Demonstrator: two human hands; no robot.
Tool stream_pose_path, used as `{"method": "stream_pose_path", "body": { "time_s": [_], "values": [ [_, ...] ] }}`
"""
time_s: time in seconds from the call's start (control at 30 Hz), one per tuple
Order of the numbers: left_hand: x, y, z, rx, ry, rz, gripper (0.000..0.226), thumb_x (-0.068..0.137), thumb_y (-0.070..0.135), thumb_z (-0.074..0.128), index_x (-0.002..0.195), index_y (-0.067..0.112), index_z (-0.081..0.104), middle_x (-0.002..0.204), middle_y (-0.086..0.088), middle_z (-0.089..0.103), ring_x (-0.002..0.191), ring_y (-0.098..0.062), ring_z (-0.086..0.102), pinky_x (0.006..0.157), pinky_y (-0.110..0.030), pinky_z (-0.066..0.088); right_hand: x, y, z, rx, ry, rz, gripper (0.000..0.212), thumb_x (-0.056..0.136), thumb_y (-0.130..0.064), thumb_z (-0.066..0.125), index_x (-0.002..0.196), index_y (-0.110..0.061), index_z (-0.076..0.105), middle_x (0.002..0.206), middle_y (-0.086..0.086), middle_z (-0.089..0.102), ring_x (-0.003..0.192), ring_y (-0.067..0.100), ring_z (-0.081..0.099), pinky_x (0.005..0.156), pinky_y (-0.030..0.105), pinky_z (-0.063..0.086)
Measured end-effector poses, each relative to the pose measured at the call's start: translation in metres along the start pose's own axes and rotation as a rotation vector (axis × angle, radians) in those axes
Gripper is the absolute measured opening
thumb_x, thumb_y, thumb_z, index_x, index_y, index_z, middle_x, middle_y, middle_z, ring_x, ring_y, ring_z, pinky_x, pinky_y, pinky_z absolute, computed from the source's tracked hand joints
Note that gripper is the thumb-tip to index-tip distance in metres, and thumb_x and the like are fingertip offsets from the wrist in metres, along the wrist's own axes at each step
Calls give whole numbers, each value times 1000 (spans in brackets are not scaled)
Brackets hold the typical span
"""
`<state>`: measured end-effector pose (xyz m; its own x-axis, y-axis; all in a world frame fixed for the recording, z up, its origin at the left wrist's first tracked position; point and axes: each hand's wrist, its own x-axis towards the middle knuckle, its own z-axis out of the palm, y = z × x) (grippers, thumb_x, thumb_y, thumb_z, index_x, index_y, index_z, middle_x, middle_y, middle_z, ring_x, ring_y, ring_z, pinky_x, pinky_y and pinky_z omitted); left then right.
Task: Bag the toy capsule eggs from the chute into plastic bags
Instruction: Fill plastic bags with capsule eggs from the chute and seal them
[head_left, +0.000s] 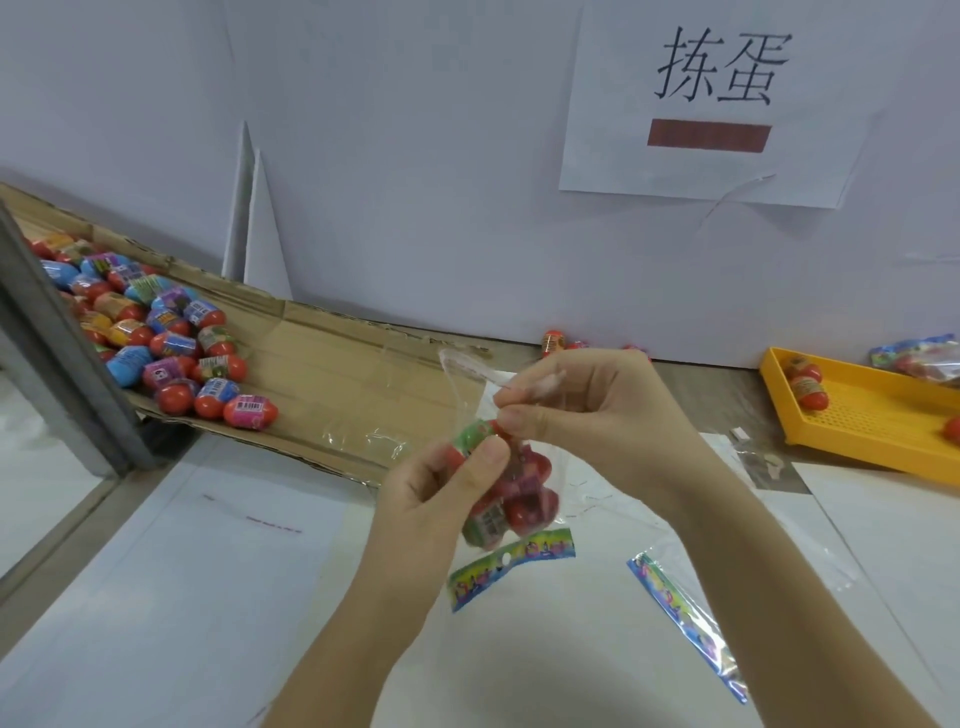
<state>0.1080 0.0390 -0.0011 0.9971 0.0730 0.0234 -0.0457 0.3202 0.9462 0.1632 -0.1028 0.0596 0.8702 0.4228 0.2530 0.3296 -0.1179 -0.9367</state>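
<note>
A clear plastic bag with a colourful printed header strip hangs between my hands above the table, holding several red capsule eggs. My left hand grips a green-labelled egg at the bag's mouth. My right hand pinches the bag's open upper edge. Many more capsule eggs with red bottoms and coloured labels lie piled on the cardboard chute at the left.
An empty bag with a printed strip lies flat on the white table at the right. A yellow tray at the far right holds a few eggs and a filled bag. Loose eggs sit by the wall. A grey post stands at left.
</note>
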Motion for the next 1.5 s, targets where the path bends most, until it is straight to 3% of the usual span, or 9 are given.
{"method": "stream_pose_path", "body": {
  "time_s": [0.27,0.47,0.6,0.73,0.87,1.0,1.1,1.23,1.5],
  "values": [
    [3,-2,-6,-66,161,28,24,62,40,69,75,23,80,75,-3,75,69,-17,72,57,-32,58,1,2,3,101,35,73,34,67,-29,76,101,-26,67,80,-1,72,67,20,66,58,26,52],
    [2,2,-7,-30,111,74,32,72,41,61,95,27,79,92,-2,77,83,-17,74,62,-27,59,4,6,2,119,119,43,26,80,-3,71,99,-19,66,75,5,71,52,20,64,46,27,52],
    [4,2,-9,19,114,187,37,85,40,51,117,39,68,111,10,73,104,-8,68,81,-23,57,3,9,2,53,105,28,28,83,-4,70,101,-25,65,80,6,69,61,33,61,51,33,53],
    [2,-1,-7,86,112,254,34,86,42,49,114,44,67,118,13,70,111,-2,64,89,-20,53,-1,10,9,-419,364,-325,33,82,-10,72,98,-37,62,95,-9,56,81,9,58,72,22,49],
    [-1,-1,-2,277,116,363,33,95,32,45,121,29,66,117,0,69,105,0,63,89,-16,51,-1,15,19,-986,484,-767,11,87,-23,65,87,-24,76,89,-7,67,79,19,60,80,36,37],
    [-6,-3,1,406,100,409,42,96,27,40,134,41,50,100,6,66,67,-14,54,62,-11,45,1,18,23,-1059,486,-744,17,93,-26,60,89,-22,76,89,-12,72,74,17,64,78,39,39],
    [-11,0,3,364,44,388,46,100,13,37,127,48,49,74,12,66,46,0,54,43,-6,35,2,18,19,-1081,524,-773,17,92,-24,62,83,-21,76,83,-11,73,68,16,63,78,37,39],
    [-14,3,4,405,2,386,55,100,-3,35,129,43,43,58,19,58,44,6,52,42,-2,33,3,19,20,-1137,610,-808,22,90,-19,63,70,-19,72,64,-10,66,57,18,57,75,34,35],
    [-8,-5,-4,620,44,398,50,103,20,39,121,65,50,63,23,57,52,3,50,56,-6,38,3,23,14,-1102,679,-713,15,77,-11,66,63,-16,66,61,-9,63,54,17,56,71,35,38]
  ]
}}
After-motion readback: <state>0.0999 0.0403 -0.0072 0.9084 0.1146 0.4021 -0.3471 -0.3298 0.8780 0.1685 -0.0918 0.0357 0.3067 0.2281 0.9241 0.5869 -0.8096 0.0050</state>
